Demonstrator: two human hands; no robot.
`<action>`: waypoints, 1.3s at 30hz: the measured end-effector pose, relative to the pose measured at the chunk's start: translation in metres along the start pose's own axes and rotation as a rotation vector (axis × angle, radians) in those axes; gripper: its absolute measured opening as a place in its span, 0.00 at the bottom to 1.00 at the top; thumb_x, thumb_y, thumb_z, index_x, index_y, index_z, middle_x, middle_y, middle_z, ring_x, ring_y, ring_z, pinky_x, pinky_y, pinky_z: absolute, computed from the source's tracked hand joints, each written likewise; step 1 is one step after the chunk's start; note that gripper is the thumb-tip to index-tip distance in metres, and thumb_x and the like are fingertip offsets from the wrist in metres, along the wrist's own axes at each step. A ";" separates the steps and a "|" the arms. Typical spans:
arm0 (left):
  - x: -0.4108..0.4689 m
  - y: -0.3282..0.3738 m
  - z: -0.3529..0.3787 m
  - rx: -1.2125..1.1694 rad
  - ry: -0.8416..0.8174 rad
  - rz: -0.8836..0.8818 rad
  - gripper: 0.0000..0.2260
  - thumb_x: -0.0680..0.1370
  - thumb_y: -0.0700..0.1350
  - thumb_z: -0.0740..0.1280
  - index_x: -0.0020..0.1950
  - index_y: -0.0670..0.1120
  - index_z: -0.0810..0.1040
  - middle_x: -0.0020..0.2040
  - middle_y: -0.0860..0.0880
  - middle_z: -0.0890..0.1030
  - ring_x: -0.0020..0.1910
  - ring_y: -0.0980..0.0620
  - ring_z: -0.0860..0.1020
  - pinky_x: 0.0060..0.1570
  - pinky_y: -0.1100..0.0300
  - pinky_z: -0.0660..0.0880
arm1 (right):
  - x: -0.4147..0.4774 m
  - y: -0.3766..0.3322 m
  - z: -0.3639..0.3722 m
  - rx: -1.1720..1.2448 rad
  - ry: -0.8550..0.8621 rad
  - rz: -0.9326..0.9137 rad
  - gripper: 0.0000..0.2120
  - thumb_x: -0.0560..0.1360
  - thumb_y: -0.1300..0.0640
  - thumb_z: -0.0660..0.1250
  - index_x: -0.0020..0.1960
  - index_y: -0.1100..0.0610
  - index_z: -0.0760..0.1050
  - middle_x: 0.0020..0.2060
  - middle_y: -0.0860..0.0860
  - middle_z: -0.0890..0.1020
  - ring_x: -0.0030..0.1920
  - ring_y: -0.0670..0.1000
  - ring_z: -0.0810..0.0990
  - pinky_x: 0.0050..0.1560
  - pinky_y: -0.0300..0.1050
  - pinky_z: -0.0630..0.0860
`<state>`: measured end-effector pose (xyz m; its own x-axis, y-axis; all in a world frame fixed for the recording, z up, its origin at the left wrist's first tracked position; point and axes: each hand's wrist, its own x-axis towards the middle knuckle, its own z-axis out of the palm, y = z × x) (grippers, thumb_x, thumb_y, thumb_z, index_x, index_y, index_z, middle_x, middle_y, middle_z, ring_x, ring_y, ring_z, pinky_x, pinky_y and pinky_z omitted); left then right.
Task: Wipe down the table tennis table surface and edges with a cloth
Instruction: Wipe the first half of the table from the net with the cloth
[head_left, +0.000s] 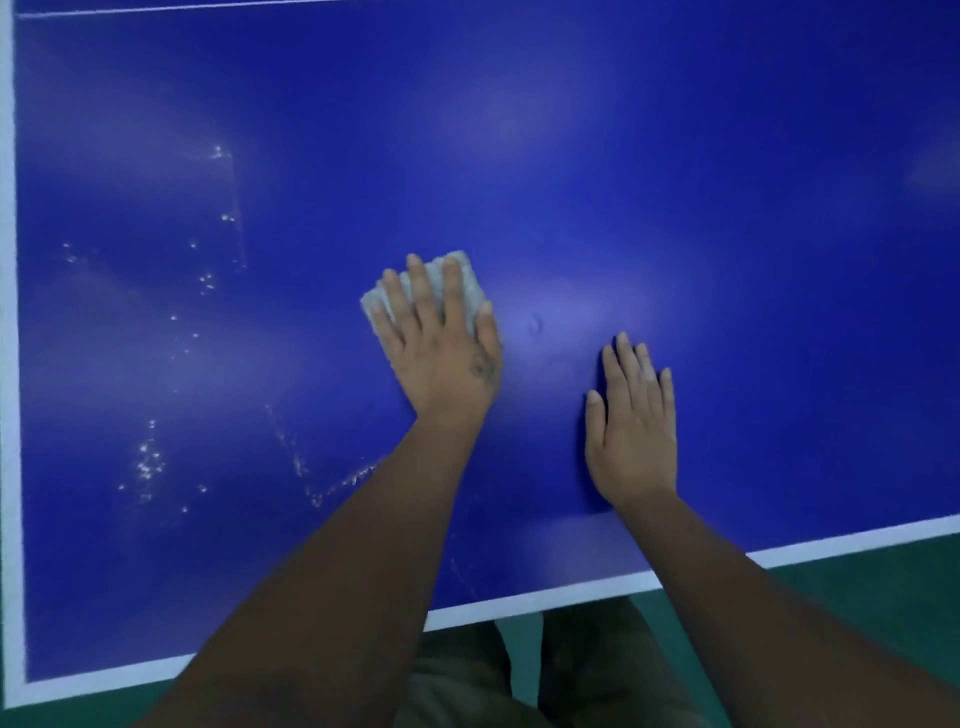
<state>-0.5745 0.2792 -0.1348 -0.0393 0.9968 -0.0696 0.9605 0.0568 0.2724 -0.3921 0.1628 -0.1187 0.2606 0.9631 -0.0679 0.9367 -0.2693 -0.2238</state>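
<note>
The job looks to be partly done, as far as I can judge. The left hand (441, 353) lies flat with its fingers spread and straight, pressing the pale folded cloth (472, 291) onto the blue worktop (675, 182). The right hand (631, 431) rests flat just to the right of the cloth, nearer the person, with its fingers straight and close together and nothing under it.

To the left of the cloth there are water drops (148, 462) and thin wet streaks, so that side probably still needs a pass. To the right of the cloth and beyond it, the surface looks smooth and evenly shiny, but I cannot tell whether it has been wiped.

The white near edge (571, 592), below the cloth, and the white left edge (8, 364) show no sign either way. The edges seem likely still to be done.
</note>
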 end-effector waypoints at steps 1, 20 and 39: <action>-0.007 0.008 0.004 -0.006 -0.010 0.049 0.30 0.88 0.61 0.49 0.89 0.53 0.52 0.89 0.43 0.51 0.88 0.38 0.46 0.83 0.34 0.45 | -0.009 0.001 0.004 -0.018 0.001 0.009 0.28 0.88 0.50 0.51 0.86 0.60 0.60 0.87 0.53 0.58 0.87 0.56 0.54 0.86 0.63 0.52; -0.071 0.028 0.012 0.108 -0.114 0.195 0.31 0.88 0.61 0.45 0.89 0.51 0.48 0.89 0.40 0.47 0.87 0.33 0.42 0.83 0.32 0.44 | -0.029 0.001 0.015 -0.083 -0.001 0.020 0.32 0.87 0.45 0.51 0.87 0.57 0.56 0.88 0.53 0.54 0.88 0.55 0.49 0.87 0.62 0.47; -0.257 -0.037 0.007 0.173 -0.092 0.191 0.30 0.88 0.58 0.53 0.89 0.51 0.54 0.89 0.42 0.51 0.87 0.36 0.47 0.82 0.32 0.53 | -0.029 0.002 0.015 -0.114 -0.015 0.009 0.32 0.88 0.45 0.48 0.88 0.57 0.51 0.88 0.54 0.50 0.88 0.57 0.46 0.86 0.63 0.46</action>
<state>-0.5977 0.0209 -0.1332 0.1651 0.9787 -0.1220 0.9811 -0.1503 0.1221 -0.4011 0.1340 -0.1315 0.2666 0.9601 -0.0846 0.9550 -0.2750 -0.1110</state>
